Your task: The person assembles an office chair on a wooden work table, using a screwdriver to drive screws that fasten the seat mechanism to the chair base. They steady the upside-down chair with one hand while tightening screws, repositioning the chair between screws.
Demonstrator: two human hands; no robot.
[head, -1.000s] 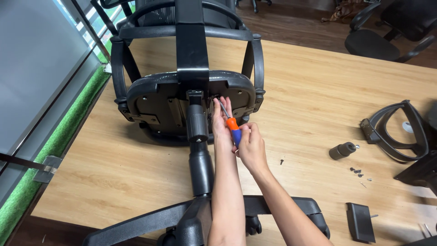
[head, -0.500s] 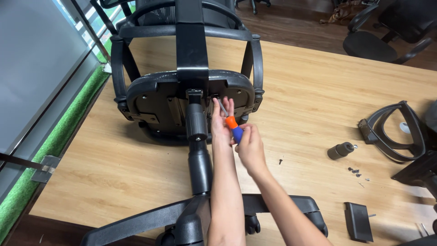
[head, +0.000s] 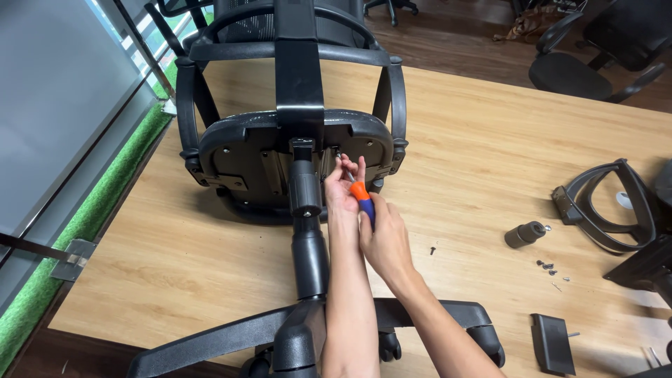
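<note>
While right hand (head: 383,238) grips one screwdriver (head: 362,199), left hand (head: 341,187) steadies.

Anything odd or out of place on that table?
Yes. An office chair lies tipped on the wooden table, underside showing. Loose screws are scattered at right beside a detached armrest. The right hand holds a screwdriver; the left hand steadies its tip.

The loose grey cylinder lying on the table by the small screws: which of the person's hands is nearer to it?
Right. The right hand, gripping the orange-and-blue screwdriver, is on the side of the grey cylinder. The left hand is farther off, up against the chair's underside.
</note>
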